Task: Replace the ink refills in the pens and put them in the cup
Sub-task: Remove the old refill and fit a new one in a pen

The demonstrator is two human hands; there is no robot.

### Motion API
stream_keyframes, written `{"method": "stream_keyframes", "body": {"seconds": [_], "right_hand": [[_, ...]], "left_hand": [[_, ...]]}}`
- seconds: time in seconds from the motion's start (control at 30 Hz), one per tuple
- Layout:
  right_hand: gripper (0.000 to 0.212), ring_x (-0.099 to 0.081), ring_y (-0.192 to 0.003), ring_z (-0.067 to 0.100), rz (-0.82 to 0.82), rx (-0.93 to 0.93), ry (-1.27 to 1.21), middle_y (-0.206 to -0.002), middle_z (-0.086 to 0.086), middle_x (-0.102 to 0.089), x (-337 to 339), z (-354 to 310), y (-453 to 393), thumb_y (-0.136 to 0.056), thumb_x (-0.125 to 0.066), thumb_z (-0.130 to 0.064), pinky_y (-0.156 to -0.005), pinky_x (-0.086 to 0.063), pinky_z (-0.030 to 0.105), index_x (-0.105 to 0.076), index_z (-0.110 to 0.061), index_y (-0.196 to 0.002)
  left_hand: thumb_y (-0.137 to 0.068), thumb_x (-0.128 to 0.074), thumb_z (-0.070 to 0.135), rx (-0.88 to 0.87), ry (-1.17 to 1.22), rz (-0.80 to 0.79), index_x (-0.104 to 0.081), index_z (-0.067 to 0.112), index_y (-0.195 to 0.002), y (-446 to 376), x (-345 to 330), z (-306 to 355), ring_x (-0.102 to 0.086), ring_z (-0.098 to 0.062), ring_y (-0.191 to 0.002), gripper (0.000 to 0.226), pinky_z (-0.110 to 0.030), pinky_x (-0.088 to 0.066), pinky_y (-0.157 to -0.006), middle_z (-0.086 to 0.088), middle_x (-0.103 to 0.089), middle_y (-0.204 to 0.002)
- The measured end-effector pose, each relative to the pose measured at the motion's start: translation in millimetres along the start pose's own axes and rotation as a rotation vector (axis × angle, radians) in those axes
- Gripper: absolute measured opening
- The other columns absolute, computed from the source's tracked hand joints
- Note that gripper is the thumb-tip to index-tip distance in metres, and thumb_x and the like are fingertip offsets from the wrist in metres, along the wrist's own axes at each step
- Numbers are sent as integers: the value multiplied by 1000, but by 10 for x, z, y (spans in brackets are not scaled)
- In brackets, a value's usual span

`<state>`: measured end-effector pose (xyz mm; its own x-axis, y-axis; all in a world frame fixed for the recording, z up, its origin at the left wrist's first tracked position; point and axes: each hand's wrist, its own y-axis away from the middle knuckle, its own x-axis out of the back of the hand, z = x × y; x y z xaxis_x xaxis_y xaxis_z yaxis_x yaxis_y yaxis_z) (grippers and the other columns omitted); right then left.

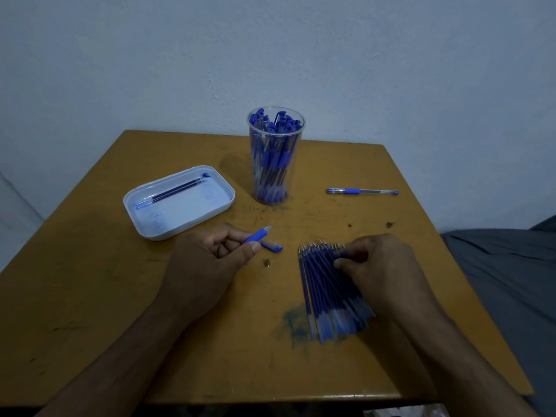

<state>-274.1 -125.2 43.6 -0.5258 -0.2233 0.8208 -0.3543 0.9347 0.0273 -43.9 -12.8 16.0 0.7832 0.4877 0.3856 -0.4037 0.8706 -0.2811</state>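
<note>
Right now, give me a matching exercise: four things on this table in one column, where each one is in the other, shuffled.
1. cup
2. tray
3. refill pile
4. capped pen

a. under the right hand
b. lying alone, far right
c. left of the cup, holding used refills
d. far middle, full of pens

Pairs: 1-d, 2-c, 3-a, 4-b

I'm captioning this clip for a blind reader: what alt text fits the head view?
A person's left hand holds an opened blue pen barrel while the right hand picks at a pile of refills on a wooden table. Behind stand a clear cup of pens, a white tray and one capped pen.
</note>
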Motion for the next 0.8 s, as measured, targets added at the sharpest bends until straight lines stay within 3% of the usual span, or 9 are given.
{"method": "stream_keyframes", "body": {"seconds": [0.13,0.33,0.57,0.8], "right_hand": [[15,-62,-79,2,1,6,3,-94,-8,-71,-7,8,4,-95,-69,-27,-59,-46,9,-78,-22,-107],[15,-59,-76,-1,0,22,15,-96,-8,-72,-12,3,5,-95,-69,-28,-56,-43,7,-78,-22,-106],[13,-60,-79,0,2,29,0,-97,-9,-71,-15,-1,-2,-95,-70,-27,-55,-43,6,-77,-24,-105],[13,-60,-83,4,11,41,30,-97,-8,-69,-6,-18,-14,-94,-70,-30,-57,-39,6,-76,-25,-105]], "left_hand": [[-83,-73,34,4,-3,7,-73,33,-92,4,0,4,-63,-13,-60,9,-15,-48,-52,7,-73,-75],[-85,-75,28,10,1,5,-74,31,-93,2,-3,1,-61,-14,-58,9,-18,-48,-52,4,-73,-73],[-81,-70,40,2,12,0,-73,34,-92,-4,0,-6,-61,-14,-57,14,-26,-50,-53,4,-73,-74],[-81,-71,39,13,18,4,-73,32,-92,-7,-7,-2,-60,-8,-56,14,-15,-46,-53,5,-72,-73]]}}
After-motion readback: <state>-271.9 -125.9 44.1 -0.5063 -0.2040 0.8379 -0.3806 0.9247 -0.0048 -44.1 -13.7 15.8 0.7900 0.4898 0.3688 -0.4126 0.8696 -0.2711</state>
